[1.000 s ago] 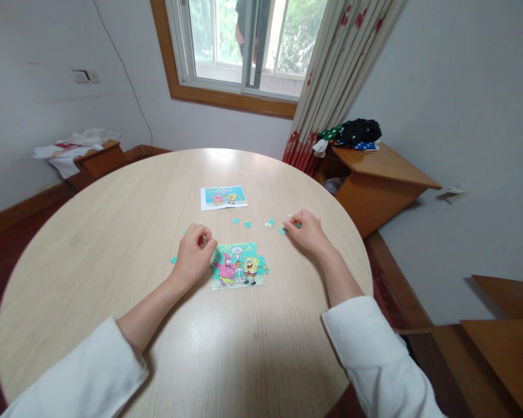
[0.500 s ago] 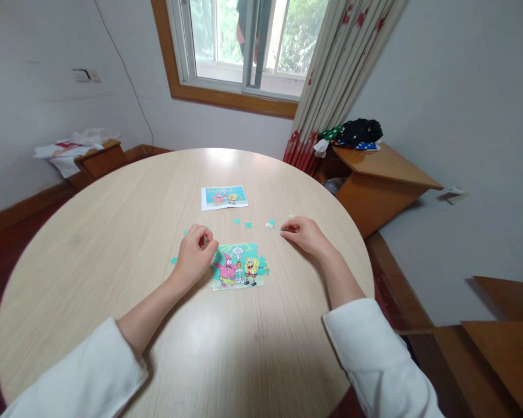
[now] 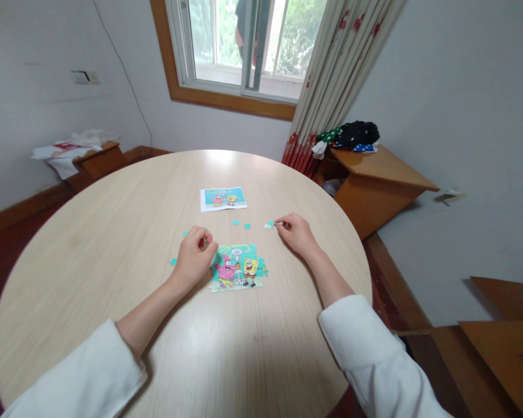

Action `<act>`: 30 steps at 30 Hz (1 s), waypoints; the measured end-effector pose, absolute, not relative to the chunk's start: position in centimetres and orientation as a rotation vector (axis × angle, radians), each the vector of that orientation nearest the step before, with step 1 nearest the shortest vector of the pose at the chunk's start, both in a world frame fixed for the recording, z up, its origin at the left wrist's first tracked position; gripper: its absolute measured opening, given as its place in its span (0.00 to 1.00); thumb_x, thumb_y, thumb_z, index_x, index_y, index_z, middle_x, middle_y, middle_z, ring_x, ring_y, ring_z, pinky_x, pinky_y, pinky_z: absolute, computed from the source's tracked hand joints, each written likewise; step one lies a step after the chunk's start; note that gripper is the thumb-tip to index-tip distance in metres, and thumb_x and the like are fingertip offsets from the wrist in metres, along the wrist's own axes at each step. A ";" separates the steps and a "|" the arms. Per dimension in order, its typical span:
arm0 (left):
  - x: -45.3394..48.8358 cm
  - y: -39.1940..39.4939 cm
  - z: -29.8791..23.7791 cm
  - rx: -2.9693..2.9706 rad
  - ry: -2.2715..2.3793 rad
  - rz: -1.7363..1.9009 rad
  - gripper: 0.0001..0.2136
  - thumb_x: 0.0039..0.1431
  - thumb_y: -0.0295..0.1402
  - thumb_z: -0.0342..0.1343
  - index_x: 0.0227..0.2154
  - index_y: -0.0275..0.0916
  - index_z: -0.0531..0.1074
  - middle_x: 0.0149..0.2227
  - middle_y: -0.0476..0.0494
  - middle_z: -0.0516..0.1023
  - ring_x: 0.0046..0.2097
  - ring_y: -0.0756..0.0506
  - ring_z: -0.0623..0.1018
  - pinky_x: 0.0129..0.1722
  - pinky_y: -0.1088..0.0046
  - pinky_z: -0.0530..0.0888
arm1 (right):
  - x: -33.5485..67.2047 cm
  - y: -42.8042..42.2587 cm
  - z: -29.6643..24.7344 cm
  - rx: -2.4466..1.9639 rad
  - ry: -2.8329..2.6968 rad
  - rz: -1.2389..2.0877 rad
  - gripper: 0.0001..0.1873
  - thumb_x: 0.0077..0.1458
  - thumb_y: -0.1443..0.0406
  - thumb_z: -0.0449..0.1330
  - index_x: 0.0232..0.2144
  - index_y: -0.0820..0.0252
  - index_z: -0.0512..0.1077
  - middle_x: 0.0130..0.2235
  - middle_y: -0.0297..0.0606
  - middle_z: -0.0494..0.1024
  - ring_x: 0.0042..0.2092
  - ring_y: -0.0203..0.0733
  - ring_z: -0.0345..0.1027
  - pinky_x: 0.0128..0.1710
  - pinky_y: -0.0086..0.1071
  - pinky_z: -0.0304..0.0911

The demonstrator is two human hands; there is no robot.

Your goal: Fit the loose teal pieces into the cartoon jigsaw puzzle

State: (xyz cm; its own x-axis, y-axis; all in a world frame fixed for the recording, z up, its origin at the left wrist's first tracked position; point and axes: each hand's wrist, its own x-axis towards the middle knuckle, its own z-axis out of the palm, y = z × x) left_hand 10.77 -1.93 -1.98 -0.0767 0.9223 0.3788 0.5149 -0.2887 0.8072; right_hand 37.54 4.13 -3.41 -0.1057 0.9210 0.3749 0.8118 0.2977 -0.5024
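Observation:
A partly assembled cartoon jigsaw puzzle, with pink, white and yellow figures on teal, lies flat on the round table. Beside its upper left corner is my left hand, fingers curled into a pinch; whatever might be between the fingertips is hidden. My right hand is up and to the right of the puzzle, thumb and forefinger closed on a small teal puzzle piece, mostly covered by the fingers. Loose pale and teal puzzle pieces lie right at those fingertips.
Beyond the puzzle lies a printed reference picture. Two teal pieces are between it and the puzzle, and another teal piece is left of my left hand. A wooden cabinet with cloths on it stands past the table's right edge.
My right hand has shifted a little left and away from me, up to the loose pieces. My left hand and the assembled puzzle have stayed in place.

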 end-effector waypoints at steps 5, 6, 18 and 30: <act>10.8 -1.9 -2.0 1.775 1.556 1.319 0.07 0.44 0.25 0.50 0.18 0.41 0.59 0.22 0.53 0.61 0.25 0.49 0.62 0.27 0.72 0.60 | 37.5 4.4 -4.3 -1.513 -2.061 0.193 0.16 0.55 0.71 0.53 0.40 0.59 0.79 0.35 0.43 0.72 0.39 0.43 0.65 0.44 0.37 0.61; 10.8 -1.9 -2.0 1.775 1.552 1.319 0.06 0.44 0.25 0.50 0.17 0.41 0.59 0.22 0.53 0.61 0.25 0.49 0.62 0.27 0.72 0.60 | 37.5 4.4 -4.4 -1.524 -2.080 0.197 0.17 0.54 0.72 0.53 0.40 0.59 0.79 0.35 0.43 0.72 0.40 0.44 0.65 0.44 0.37 0.61; 10.7 -1.9 -2.3 1.795 1.517 1.346 0.06 0.44 0.27 0.49 0.18 0.41 0.60 0.22 0.53 0.61 0.25 0.49 0.62 0.27 0.71 0.60 | 37.3 3.9 -3.6 -1.536 -2.116 0.211 0.15 0.55 0.72 0.55 0.38 0.55 0.79 0.36 0.41 0.73 0.41 0.43 0.66 0.44 0.38 0.58; 10.8 -1.9 -2.0 1.784 1.541 1.324 0.07 0.44 0.25 0.50 0.17 0.41 0.59 0.21 0.53 0.61 0.25 0.49 0.63 0.27 0.72 0.60 | 37.3 4.2 -3.5 -1.507 -2.131 0.219 0.10 0.55 0.70 0.58 0.33 0.53 0.79 0.43 0.41 0.80 0.48 0.47 0.66 0.47 0.44 0.48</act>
